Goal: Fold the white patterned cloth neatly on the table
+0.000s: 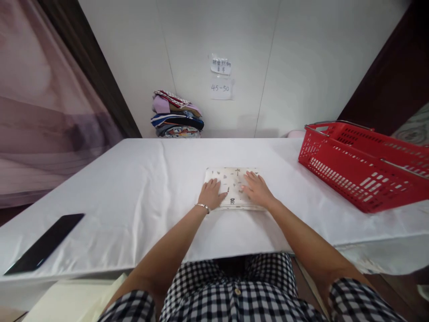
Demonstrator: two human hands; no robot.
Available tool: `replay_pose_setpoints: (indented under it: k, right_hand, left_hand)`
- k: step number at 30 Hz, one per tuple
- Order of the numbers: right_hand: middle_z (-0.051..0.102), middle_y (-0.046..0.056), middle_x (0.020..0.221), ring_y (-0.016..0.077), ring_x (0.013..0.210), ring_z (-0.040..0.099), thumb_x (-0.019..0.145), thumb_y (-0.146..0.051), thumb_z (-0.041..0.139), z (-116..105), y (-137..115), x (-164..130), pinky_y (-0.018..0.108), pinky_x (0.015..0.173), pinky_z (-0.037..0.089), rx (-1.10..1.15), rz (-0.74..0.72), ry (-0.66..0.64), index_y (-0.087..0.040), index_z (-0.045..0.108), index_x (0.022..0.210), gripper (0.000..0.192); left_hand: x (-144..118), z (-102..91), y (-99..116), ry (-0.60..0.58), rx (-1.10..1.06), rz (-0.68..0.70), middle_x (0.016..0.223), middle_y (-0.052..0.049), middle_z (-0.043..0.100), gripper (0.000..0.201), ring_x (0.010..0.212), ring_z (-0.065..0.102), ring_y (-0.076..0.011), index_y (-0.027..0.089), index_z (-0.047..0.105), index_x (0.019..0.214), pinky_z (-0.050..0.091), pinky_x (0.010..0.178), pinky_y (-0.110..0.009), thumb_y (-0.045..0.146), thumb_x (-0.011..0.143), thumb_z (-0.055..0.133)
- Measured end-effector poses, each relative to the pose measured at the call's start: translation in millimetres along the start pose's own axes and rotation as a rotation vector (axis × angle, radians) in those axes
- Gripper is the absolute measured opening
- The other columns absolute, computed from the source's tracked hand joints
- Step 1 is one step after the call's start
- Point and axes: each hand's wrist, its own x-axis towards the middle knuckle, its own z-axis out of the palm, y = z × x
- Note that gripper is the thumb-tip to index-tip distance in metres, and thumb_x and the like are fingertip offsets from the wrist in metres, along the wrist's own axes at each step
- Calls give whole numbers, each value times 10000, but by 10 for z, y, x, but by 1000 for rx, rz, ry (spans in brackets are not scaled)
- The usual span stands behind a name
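A folded white cloth (233, 185) with small dark prints lies flat on the white-covered table (150, 188) before me. My left hand (211, 194) rests on its left side, fingers stretched out, with a bracelet (203, 206) at the wrist. On the cloth's right side lies my right hand (258, 190), palm down and fingers spread. Neither hand grips anything. Parts of the cloth under both palms are hidden.
A red plastic basket (335, 163) stands at the table's right. Beyond the far edge, at left, is a pile of folded fabrics (177, 118). A black phone-like slab (47, 241) lies near the front left. Paper signs (221, 88) hang on the wall.
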Motion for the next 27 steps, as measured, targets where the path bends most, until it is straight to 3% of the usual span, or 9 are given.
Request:
replay_pose_setpoints:
  k: [4, 9, 12, 15, 20, 27]
  right_hand:
    - [217, 134, 1480, 254, 1368, 139, 894, -503, 279, 249, 215, 169, 456, 1079, 130, -85, 174, -136, -106, 310, 1380, 628]
    - [217, 121, 1482, 248, 1367, 131, 899, -522, 231, 425, 301, 146, 452, 1080, 107, -129, 168, -122, -117, 290, 1389, 638]
    - [232, 123, 1477, 248, 1363, 141, 900, -522, 219, 422, 286, 140, 454, 1077, 110, -144, 158, -101, -124, 295, 1385, 632]
    - [238, 121, 1475, 245, 1361, 145, 901, -515, 216, 410, 285, 140, 452, 1077, 113, -148, 153, -92, -122, 299, 1383, 628]
    - [229, 123, 1478, 245, 1366, 133, 896, -519, 225, 425, 307, 132, 462, 1078, 110, -121, 152, -99, -126, 295, 1386, 631]
    - [247, 115, 1474, 241, 1365, 150, 886, -509, 301, 360, 303, 176, 481, 1080, 119, -39, 160, -104, -153, 339, 1365, 598]
  left_hand:
    - [-38, 116, -93, -101, -15, -44, 1487, -85, 224, 640, 1377, 146, -227, 156, 304, 1387, 139, 1109, -436, 540, 876, 270]
    - [144, -24, -75, -230, -39, -99, 1486, -86, 229, 681, 1373, 161, -235, 188, 343, 1365, 160, 1098, -435, 608, 831, 299]
    - [386, -87, -73, -146, -7, -143, 1498, -84, 190, 690, 1380, 121, -247, 185, 343, 1365, 138, 1099, -456, 620, 833, 270]
    - [528, -9, -124, -108, 21, -169, 1513, -64, 127, 673, 1388, 58, -245, 186, 287, 1394, 125, 1099, -471, 585, 856, 235]
    - [506, 166, -219, -134, -42, -171, 1517, -62, 98, 679, 1389, 40, -254, 190, 261, 1404, 197, 1072, -499, 583, 851, 235]
    - [562, 135, -276, -119, -116, -148, 1508, -93, 131, 663, 1385, 74, -271, 179, 314, 1378, 231, 1061, -493, 566, 840, 315]
